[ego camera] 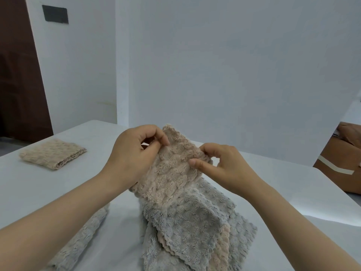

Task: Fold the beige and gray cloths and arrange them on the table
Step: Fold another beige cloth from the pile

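Note:
A fluffy beige cloth (173, 169) is lifted above the middle of the white table (39, 182). My left hand (134, 153) pinches its upper left edge. My right hand (220, 165) grips its right edge with thumb and fingers. Under and in front of it lies a loose pile of gray cloths (187, 222) with beige ones mixed in. A folded beige cloth (51, 153) rests flat at the table's far left. Another gray-beige cloth (78, 243) lies under my left forearm, partly hidden.
A brown cardboard box (340, 163) with tape stands beyond the table's right edge. White walls rise close behind the table. A dark door (17, 75) is at the far left.

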